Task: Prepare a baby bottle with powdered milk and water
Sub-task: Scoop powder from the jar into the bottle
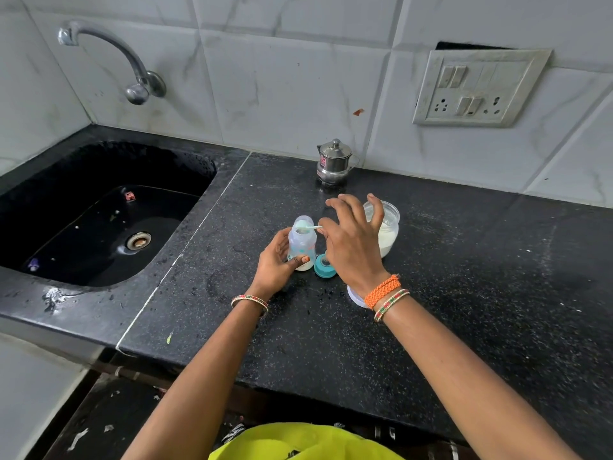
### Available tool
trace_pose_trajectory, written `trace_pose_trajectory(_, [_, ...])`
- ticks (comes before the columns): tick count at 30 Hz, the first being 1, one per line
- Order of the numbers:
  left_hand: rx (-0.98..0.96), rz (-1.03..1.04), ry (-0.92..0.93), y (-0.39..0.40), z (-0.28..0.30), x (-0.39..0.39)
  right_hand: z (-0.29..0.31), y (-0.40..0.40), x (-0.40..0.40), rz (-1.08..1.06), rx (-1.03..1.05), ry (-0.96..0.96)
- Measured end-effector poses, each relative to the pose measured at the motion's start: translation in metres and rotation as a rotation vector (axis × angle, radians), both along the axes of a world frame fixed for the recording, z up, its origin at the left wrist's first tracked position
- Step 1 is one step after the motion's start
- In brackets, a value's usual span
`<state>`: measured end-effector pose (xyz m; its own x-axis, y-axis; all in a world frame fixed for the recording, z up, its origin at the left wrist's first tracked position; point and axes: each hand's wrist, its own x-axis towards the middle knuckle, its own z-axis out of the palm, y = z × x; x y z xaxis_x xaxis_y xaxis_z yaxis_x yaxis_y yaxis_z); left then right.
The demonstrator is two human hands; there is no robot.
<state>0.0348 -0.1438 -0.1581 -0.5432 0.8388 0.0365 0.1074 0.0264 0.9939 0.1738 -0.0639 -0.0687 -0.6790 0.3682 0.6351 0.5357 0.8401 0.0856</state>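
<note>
Printed on the baby bottle point(302, 242) are small teal and red markings, too small to be read; a red label is also borne by the steel pot point(335, 162) at the wall, and its writing cannot be made out. The bottle is stood upright on the black countertop point(464, 293) and is gripped low on its body by the left hand point(277, 262), the thumb laid across its front and the fingers curled round its far side. A pale scoop point(306, 227) is held over the bottle's open mouth, its handle pinched between thumb and forefinger of the right hand point(353, 247), whose other fingers are spread wide and raised. Just behind that hand an open jar of white powder point(388, 227) is seen. The teal bottle cap point(323, 266) is lain on the counter just beside the bottle's base, between the two hands. A white lid point(355, 297) is partly hidden under the right wrist. The sink point(99, 210) is set well to the left.
</note>
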Motion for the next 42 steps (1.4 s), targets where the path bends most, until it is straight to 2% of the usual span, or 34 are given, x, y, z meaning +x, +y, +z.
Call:
trace_pose_trajectory(9, [0.001, -0.005, 0.010, 0.000, 0.000, -0.001, -0.004, 0.008, 0.000, 0.113, 0.003, 0.068])
trace_pose_trajectory(12, [-0.002, -0.009, 0.008, -0.001, 0.001, 0.000, -0.004, 0.009, 0.000, 0.144, -0.035, 0.020])
trace_pose_trajectory(19, [0.009, -0.014, 0.003, -0.002, 0.001, 0.001, -0.010, 0.001, 0.002, 0.087, -0.036, 0.056])
trace_pose_trajectory(22, [0.013, -0.007, 0.017, -0.002, 0.002, 0.002, -0.009, 0.004, 0.003, 0.011, -0.230, 0.195])
trace_pose_trajectory(26, [0.005, 0.007, 0.033, -0.002, 0.003, 0.004, 0.001, 0.015, 0.011, -0.081, -0.587, 0.532])
trace_pose_trajectory(29, [0.001, 0.014, 0.038, -0.003, 0.006, 0.006, 0.007, 0.034, 0.028, -0.236, -0.658, 0.670])
trace_pose_trajectory(35, [-0.015, 0.007, 0.037, -0.003, 0.003, 0.004, 0.003, 0.057, 0.054, -0.440, -0.570, 0.614])
trace_pose_trajectory(39, [-0.019, 0.009, 0.033, -0.003, 0.006, 0.005, -0.006, 0.060, 0.045, -0.440, -0.519, 0.522])
trace_pose_trajectory(42, [-0.023, 0.013, 0.045, -0.004, 0.006, 0.004, -0.008, 0.063, 0.035, -0.416, -0.560, 0.543])
